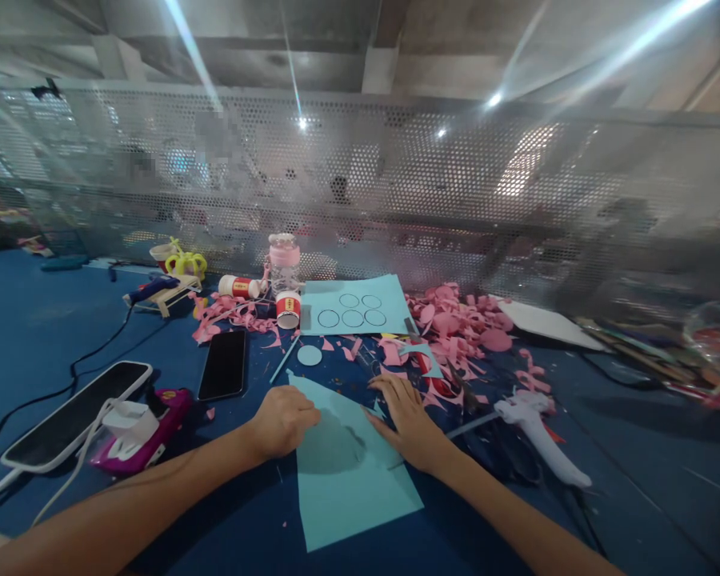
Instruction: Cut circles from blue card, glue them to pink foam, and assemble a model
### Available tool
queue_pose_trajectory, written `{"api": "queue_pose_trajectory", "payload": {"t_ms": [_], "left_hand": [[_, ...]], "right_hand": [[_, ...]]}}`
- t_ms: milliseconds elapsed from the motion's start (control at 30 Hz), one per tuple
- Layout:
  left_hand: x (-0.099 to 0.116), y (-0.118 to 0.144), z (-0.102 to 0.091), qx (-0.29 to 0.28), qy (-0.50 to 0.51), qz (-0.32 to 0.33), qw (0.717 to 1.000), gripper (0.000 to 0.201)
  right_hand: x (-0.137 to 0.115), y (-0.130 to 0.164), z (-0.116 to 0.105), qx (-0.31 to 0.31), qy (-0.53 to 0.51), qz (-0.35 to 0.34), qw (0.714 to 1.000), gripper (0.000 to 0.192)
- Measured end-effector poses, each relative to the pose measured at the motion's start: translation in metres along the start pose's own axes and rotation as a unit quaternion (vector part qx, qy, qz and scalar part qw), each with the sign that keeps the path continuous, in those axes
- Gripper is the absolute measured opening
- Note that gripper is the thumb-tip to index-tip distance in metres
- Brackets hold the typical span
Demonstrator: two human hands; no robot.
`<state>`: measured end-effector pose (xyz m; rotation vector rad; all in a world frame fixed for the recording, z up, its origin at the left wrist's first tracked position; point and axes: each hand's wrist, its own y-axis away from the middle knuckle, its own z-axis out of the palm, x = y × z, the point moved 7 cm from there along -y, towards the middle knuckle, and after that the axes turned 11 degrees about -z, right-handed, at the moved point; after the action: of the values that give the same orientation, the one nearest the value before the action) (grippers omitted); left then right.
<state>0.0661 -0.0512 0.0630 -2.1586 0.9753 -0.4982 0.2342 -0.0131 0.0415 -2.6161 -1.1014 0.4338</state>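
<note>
A black phone [223, 366] lies just beyond and left of the hands on the blue table [636, 480]. Farther off sits a light blue sheet with drawn circles [355, 305], pink paper scraps [456, 324] heaped to its right. A white glue gun [540, 428] rests near on the right.

Overhead lamps are flaring into long streaks across the mesh wall [396, 160]; the tabletop [636, 480] is lying dim, hands [282, 420] casting soft shadows, edges bending and blurring.
</note>
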Motion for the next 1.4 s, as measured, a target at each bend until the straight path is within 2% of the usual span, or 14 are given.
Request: {"api": "queue_pose_trajectory", "payload": {"t_ms": [267,500,600,800,867,967,1100,1233,1400], "left_hand": [[0.01,0.002,0.0,-0.032,0.01,0.013,0.999,0.032],[0.003,0.003,0.005,-0.063,0.005,0.006,0.998,0.027],[-0.005,0.004,0.01,-0.081,-0.012,-0.019,0.997,0.024],[-0.031,0.008,0.023,-0.117,-0.047,-0.108,0.986,0.022],[-0.032,0.008,0.022,-0.106,-0.042,-0.108,0.988,0.023],[-0.028,0.006,0.017,-0.075,-0.031,-0.101,0.992,0.024],[-0.021,0.0,0.01,-0.058,-0.004,-0.082,0.995,0.023],[-0.017,-0.003,0.007,-0.071,0.03,-0.078,0.994,0.02],[-0.018,-0.002,0.011,-0.092,0.024,-0.086,0.992,0.017]], "right_hand": [[0.001,0.001,0.0,0.0,-0.001,-0.003,1.0,0.03],[-0.003,0.001,-0.002,-0.005,0.012,-0.006,1.0,0.03],[-0.004,0.001,-0.003,-0.007,0.015,-0.007,1.0,0.03],[-0.005,0.0,-0.004,0.0,0.031,-0.017,0.999,0.03],[-0.008,-0.001,-0.005,0.0,0.037,-0.035,0.999,0.029],[-0.02,-0.001,-0.007,0.004,0.058,-0.098,0.994,0.024],[-0.034,-0.003,-0.007,0.013,0.117,-0.163,0.98,0.03],[-0.02,-0.023,-0.009,0.026,0.153,-0.126,0.98,0.033],[0.015,-0.074,-0.017,0.012,0.122,-0.045,0.991,0.04]]}}
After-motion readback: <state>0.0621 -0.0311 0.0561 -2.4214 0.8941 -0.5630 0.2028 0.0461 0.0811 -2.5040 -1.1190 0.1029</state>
